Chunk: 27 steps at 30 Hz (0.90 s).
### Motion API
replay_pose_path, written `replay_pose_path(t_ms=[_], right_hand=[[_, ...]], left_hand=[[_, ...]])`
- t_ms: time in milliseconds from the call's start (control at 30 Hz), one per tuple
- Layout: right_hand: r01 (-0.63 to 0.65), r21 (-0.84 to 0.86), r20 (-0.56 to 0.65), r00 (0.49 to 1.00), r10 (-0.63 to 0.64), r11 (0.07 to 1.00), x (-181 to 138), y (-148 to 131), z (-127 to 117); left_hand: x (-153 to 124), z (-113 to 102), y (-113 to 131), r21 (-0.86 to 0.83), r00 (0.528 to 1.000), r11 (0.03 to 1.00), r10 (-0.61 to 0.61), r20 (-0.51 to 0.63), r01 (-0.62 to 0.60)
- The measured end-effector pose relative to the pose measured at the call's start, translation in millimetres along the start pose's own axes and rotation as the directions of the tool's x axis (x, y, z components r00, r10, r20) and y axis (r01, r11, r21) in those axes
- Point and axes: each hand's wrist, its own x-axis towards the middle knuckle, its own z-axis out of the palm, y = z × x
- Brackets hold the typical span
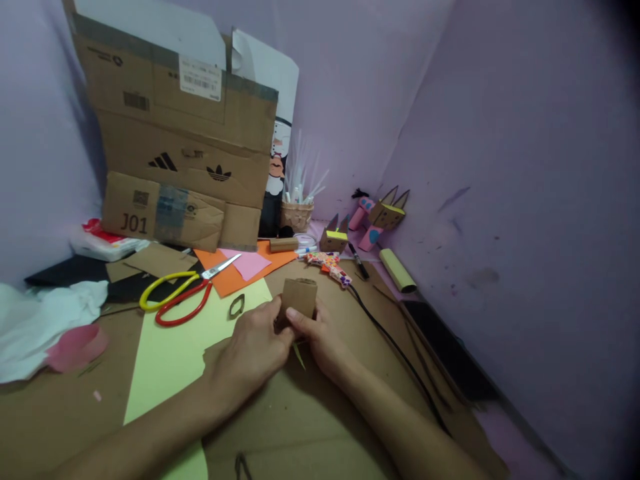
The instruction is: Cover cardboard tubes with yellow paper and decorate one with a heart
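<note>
Both of my hands grip a small folded cardboard piece point(300, 295) above the brown work surface. My left hand point(263, 337) has its fingers closed on the piece's left and lower side. On the right, my right hand point(317, 330) pinches it with the thumb lying across its front. A thin yellow-green paper strip point(299, 356) pokes out below the hands; what it is fixed to is hidden. Left of the hands, a small cardboard ring point(237, 306) rests on a yellow-green paper sheet point(170, 353). Scissors point(180, 290) with yellow and red handles lie partly open beyond it.
Cardboard boxes point(190, 133) stand at the back left. A patterned glue gun point(327, 265) trails its black cord point(395, 337) along the right. Near the wall are a cardboard animal head point(334, 239), a pink-legged cardboard animal point(373, 220) and a yellow tube point(397, 270). White tissue point(40, 327) lies left.
</note>
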Motion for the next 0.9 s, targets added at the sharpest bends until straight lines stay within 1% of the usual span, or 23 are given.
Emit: replay_pose_path(t_ms=[100, 200, 300, 400, 433, 500, 567, 633, 700, 733, 767, 800, 833, 867, 900], right_hand=[[-0.053, 0.116, -0.013, 0.998, 0.055, 0.992, -1, 1, 0], [-0.116, 0.174, 0.004, 0.993, 0.117, 0.978, -1, -4, 0], [-0.138, 0.235, 0.061, 0.990, 0.127, 0.962, -2, -12, 1], [-0.148, 0.260, 0.130, 0.985, 0.117, 0.954, -5, -18, 3], [-0.154, 0.256, 0.155, 0.981, 0.117, 0.954, -6, -19, 4], [-0.165, 0.232, 0.201, 0.972, 0.118, 0.959, -8, -20, 4], [-0.156, 0.198, 0.232, 0.967, 0.109, 0.968, -9, -18, 3], [-0.105, 0.120, 0.225, 0.972, 0.075, 0.987, -8, -16, -1], [-0.038, -0.001, 0.183, 0.982, 0.037, 0.999, -7, -14, -5], [-0.013, -0.058, 0.159, 0.987, 0.023, 0.998, -6, -13, -7], [0.002, -0.099, 0.136, 0.991, 0.012, 0.995, -5, -13, -9], [0.010, -0.120, 0.120, 0.993, 0.004, 0.993, -4, -13, -10], [0.014, -0.119, 0.111, 0.994, 0.000, 0.993, -3, -13, -11], [0.013, -0.101, 0.104, 0.995, -0.003, 0.995, -2, -14, -12], [0.012, -0.073, 0.092, 0.996, -0.005, 0.997, -2, -15, -13]], left_hand=[[0, -4, 0, -0.126, 0.994, 0.991, 0.047, 0.104, -0.033], [3, -8, -3, -0.301, 0.988, 0.953, 0.016, 0.155, 0.032], [9, -8, -8, -0.500, 0.981, 0.857, -0.036, 0.191, 0.129], [12, -6, -11, -0.650, 0.963, 0.731, -0.041, 0.265, 0.210], [12, -6, -11, -0.677, 0.957, 0.700, -0.031, 0.288, 0.226], [10, -6, -10, -0.713, 0.949, 0.665, 0.022, 0.316, 0.222], [8, -7, -9, -0.706, 0.952, 0.684, 0.054, 0.300, 0.184], [6, -8, -7, -0.625, 0.973, 0.767, 0.008, 0.231, 0.142], [3, -9, -6, -0.446, 0.990, 0.887, -0.075, 0.119, 0.121], [2, -9, -5, -0.334, 0.994, 0.936, -0.094, 0.058, 0.108], [0, -10, -5, -0.229, 0.996, 0.970, -0.087, 0.007, 0.086], [-1, -10, -4, -0.155, 0.998, 0.987, -0.053, -0.025, 0.049], [-2, -11, -4, -0.128, 1.000, 0.992, -0.006, -0.030, 0.002], [-2, -12, -4, -0.150, 0.999, 0.988, 0.041, -0.014, -0.042], [-2, -13, -4, -0.209, 0.997, 0.976, 0.072, 0.013, -0.068]])
